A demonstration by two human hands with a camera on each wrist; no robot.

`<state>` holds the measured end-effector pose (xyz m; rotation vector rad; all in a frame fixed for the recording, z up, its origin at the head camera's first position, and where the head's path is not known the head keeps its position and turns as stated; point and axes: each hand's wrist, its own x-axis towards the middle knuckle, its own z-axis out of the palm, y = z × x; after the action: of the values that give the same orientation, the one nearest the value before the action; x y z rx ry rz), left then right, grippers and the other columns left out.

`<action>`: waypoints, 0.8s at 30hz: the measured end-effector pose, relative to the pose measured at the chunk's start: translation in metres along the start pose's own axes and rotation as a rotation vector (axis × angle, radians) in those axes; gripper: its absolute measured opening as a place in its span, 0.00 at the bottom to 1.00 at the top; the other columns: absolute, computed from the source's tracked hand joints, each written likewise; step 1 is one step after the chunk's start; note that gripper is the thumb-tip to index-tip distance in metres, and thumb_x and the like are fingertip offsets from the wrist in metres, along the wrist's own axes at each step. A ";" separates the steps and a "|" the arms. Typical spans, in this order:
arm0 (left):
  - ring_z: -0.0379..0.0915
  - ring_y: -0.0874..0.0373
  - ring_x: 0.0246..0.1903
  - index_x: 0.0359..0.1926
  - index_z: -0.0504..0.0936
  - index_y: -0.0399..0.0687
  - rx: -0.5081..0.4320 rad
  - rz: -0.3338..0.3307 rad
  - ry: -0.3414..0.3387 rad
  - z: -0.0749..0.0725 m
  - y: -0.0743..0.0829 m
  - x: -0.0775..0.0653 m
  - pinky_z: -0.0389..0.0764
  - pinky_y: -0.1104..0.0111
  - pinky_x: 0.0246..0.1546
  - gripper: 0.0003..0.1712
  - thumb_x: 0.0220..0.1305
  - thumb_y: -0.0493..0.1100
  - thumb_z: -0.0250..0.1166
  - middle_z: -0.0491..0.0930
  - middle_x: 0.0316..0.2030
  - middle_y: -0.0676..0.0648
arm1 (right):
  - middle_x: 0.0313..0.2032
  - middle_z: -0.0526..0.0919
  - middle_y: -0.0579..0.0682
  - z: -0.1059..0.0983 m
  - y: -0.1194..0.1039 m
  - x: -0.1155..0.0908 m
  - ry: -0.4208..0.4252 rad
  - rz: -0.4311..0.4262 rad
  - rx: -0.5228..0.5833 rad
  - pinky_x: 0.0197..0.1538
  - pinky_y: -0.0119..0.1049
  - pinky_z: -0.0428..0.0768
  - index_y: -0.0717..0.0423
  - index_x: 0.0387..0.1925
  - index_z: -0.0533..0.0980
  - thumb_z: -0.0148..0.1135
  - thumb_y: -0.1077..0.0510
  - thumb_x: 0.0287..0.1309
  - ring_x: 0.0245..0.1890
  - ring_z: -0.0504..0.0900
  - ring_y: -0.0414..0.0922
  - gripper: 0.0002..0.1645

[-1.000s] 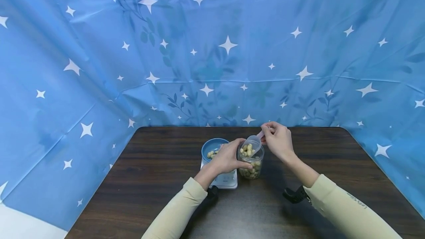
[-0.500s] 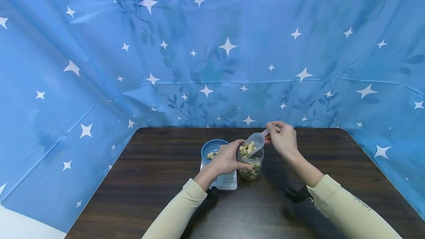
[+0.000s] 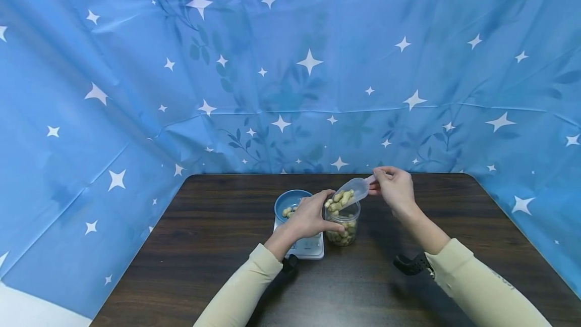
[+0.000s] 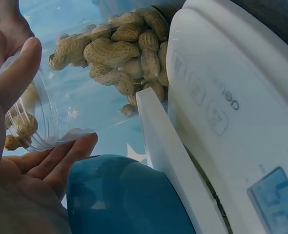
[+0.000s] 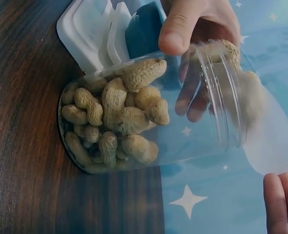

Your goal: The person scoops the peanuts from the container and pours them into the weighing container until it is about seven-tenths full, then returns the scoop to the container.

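Note:
A clear jar (image 5: 183, 141) of unshelled peanuts (image 5: 114, 112) stands on the table. My left hand (image 3: 309, 216) grips it near the threaded neck, thumb on the near side and fingers round the far side. Over the mouth lies a translucent scoop (image 3: 356, 189) loaded with peanuts, its bowl tilted down to the left. My right hand (image 3: 396, 189) pinches the scoop's handle, right of the jar. Left of the jar, a blue bowl (image 3: 282, 200) with a few peanuts rests on a white kitchen scale (image 3: 313, 251), partly hidden by my left hand.
The scale's display (image 4: 276, 195) is lit, but its digits are hard to read. The dark wooden table (image 3: 218, 256) ends at a blue star-patterned curtain (image 3: 290, 90) behind and to the left. A black strap (image 3: 410, 264) hangs at the right wrist.
My right hand has drawn the scoop up and to the right, so more of the bowl and its peanuts show above the jar's rim. My left hand has stayed on the jar.

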<state>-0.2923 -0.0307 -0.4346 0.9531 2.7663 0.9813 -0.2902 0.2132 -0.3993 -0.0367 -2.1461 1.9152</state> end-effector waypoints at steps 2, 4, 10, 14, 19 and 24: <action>0.72 0.54 0.63 0.75 0.65 0.49 0.004 0.004 0.000 0.000 0.000 0.000 0.63 0.45 0.67 0.53 0.55 0.62 0.79 0.76 0.64 0.49 | 0.31 0.88 0.52 -0.001 0.002 0.000 0.005 0.008 0.006 0.39 0.40 0.86 0.78 0.57 0.71 0.54 0.58 0.78 0.28 0.87 0.38 0.23; 0.72 0.54 0.63 0.75 0.65 0.50 0.005 0.006 0.000 0.000 0.000 0.000 0.63 0.45 0.67 0.53 0.55 0.62 0.79 0.76 0.64 0.49 | 0.31 0.87 0.51 -0.003 0.002 0.000 0.012 0.020 0.012 0.39 0.39 0.86 0.78 0.57 0.71 0.54 0.58 0.78 0.28 0.87 0.37 0.23; 0.71 0.54 0.64 0.75 0.65 0.50 0.003 0.000 0.002 0.000 0.001 -0.001 0.62 0.45 0.68 0.53 0.55 0.62 0.79 0.76 0.65 0.50 | 0.30 0.86 0.49 -0.007 0.004 -0.001 0.015 0.067 0.035 0.38 0.34 0.85 0.79 0.59 0.70 0.53 0.56 0.78 0.28 0.86 0.36 0.26; 0.70 0.52 0.65 0.76 0.64 0.49 0.017 0.000 -0.005 -0.001 0.001 -0.001 0.61 0.45 0.69 0.55 0.55 0.63 0.78 0.74 0.67 0.48 | 0.29 0.85 0.47 -0.009 0.006 0.000 0.020 0.099 0.059 0.37 0.34 0.85 0.79 0.60 0.69 0.52 0.57 0.79 0.28 0.86 0.36 0.26; 0.69 0.52 0.66 0.77 0.63 0.47 0.039 0.016 -0.010 -0.001 0.001 -0.001 0.61 0.45 0.68 0.56 0.56 0.64 0.77 0.73 0.68 0.48 | 0.29 0.84 0.46 -0.012 0.007 0.002 0.026 0.116 0.070 0.37 0.33 0.85 0.80 0.62 0.68 0.51 0.57 0.79 0.27 0.85 0.36 0.26; 0.66 0.51 0.69 0.79 0.60 0.46 0.036 0.022 -0.018 -0.002 0.001 -0.003 0.59 0.44 0.70 0.57 0.57 0.63 0.76 0.69 0.71 0.46 | 0.30 0.84 0.46 -0.013 0.007 0.003 0.025 0.118 0.074 0.38 0.32 0.85 0.80 0.62 0.67 0.50 0.57 0.79 0.28 0.85 0.36 0.27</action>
<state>-0.2894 -0.0328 -0.4326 0.9948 2.7730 0.9245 -0.2911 0.2269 -0.4044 -0.1758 -2.0989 2.0459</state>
